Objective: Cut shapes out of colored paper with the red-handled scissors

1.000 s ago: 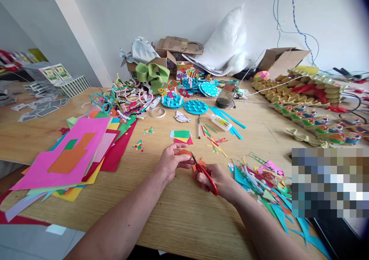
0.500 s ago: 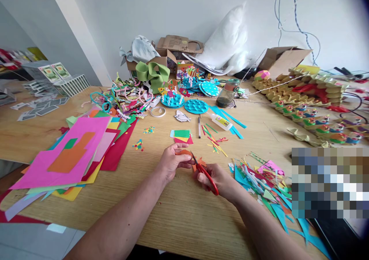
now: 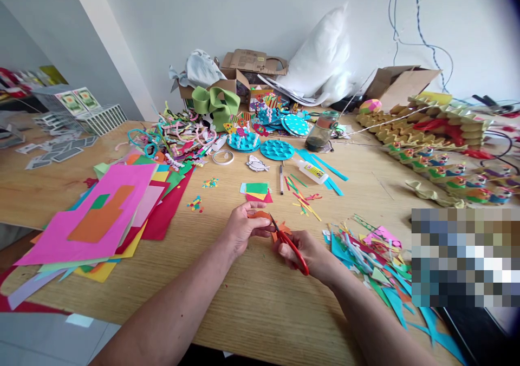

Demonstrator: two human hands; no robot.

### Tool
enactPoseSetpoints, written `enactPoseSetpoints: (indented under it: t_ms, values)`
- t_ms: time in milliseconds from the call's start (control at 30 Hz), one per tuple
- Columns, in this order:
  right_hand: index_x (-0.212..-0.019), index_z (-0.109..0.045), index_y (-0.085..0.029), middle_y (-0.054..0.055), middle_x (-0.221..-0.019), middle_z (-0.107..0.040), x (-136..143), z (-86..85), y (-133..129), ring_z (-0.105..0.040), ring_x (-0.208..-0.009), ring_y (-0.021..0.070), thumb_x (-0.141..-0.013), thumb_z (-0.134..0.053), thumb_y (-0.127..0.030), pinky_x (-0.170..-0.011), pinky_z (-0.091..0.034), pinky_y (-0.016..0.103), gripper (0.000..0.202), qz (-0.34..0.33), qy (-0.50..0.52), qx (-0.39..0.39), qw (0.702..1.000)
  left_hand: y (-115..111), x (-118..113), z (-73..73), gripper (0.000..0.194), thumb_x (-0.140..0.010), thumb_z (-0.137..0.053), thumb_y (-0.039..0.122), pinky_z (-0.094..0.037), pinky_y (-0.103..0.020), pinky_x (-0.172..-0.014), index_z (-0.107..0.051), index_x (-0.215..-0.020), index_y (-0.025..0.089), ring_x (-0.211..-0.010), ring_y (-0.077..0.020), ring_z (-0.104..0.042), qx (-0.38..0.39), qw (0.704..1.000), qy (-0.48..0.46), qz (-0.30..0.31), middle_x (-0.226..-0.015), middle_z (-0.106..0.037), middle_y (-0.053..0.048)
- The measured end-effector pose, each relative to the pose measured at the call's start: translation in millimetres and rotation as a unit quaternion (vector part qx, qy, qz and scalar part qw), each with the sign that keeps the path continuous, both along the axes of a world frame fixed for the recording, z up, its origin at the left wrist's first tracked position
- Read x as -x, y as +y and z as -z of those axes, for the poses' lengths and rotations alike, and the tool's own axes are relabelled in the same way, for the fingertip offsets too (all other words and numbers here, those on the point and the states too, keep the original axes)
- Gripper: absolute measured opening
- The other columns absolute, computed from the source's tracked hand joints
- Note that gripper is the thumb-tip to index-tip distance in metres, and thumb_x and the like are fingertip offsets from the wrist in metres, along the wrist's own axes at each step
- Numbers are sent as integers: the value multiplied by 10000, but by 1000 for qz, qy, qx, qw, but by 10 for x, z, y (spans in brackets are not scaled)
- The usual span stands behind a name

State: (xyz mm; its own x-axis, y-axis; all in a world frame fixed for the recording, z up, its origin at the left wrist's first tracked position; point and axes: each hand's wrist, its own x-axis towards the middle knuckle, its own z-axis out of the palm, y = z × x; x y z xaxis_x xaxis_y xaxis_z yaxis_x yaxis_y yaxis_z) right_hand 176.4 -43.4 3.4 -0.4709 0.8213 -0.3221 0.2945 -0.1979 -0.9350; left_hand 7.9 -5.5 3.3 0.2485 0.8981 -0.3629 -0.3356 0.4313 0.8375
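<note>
Between the thumb and fingers of my left hand [image 3: 246, 228] is a piece of orange paper [image 3: 259, 214], above the middle of the wooden table [image 3: 244, 306]. My right hand [image 3: 303, 249] is closed on red-handled scissors [image 3: 298, 257], whose dark blades point up and left, close to my left fingertips and the paper. More orange paper [image 3: 285, 228] shows behind the scissors by my right fingers. Just beyond my hands lie small green, yellow and red paper pieces [image 3: 257, 189].
Coloured paper sheets [image 3: 134, 214] are stacked at left. Paper scraps [image 3: 374, 257] lie at right. Farther back are a pen [image 3: 281, 180], a glue bottle [image 3: 312, 171], blue discs [image 3: 277, 149], a jar [image 3: 322, 130] and egg cartons [image 3: 439, 122].
</note>
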Motion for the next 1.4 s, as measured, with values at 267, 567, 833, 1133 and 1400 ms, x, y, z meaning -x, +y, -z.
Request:
enactPoseSetpoints:
  t_ms: [267, 567, 833, 1133, 1400]
  values:
    - [-606, -424, -170, -56, -486, -369, -4, 37, 7, -307, -427, 60, -634, -573, -749, -405, -194, 203, 598, -1, 1, -8, 1000, 1, -1, 4, 459, -576, -703, 77, -500, -235, -481, -525, -993, 145, -591, -188, -677, 0, 1000, -3, 0, -724, -639, -13]
    - [-607, -425, -171, -53, -479, -365, -10, 34, 2, -300, -417, 59, -632, -556, -765, -401, -183, 208, 608, 4, -12, -7, 1000, 1, -1, -6, 445, -588, -687, 66, -501, -238, -488, -519, -994, 139, -589, -190, -677, 2, 1000, -4, 0, -731, -641, -19]
    - [-607, -426, -171, -56, -479, -363, -12, 38, 5, -300, -417, 59, -635, -557, -761, -395, -195, 202, 605, 3, -7, -6, 1000, 2, 5, 0, 442, -609, -680, 62, -509, -239, -502, -508, -1010, 135, -595, -189, -678, 4, 1000, -8, 5, -724, -649, -25]
    - [-656, -475, -156, -62, -488, -365, -8, 22, 14, -334, -413, 58, -625, -598, -733, -391, -225, 190, 590, 35, 12, 1, 999, 22, 13, -16, 398, -674, -683, 154, -515, -235, -494, -492, -1024, 147, -609, -199, -687, 22, 999, -39, 3, -750, -666, -43]
    - [-694, -528, -136, -58, -468, -381, -2, 10, 0, -341, -415, 63, -629, -597, -729, -394, -225, 195, 601, 74, 31, 1, 997, 20, 14, 39, 312, -618, -735, 121, -505, -194, -496, -589, -894, 118, -644, -152, -675, 41, 995, -78, 50, -780, -677, -54]
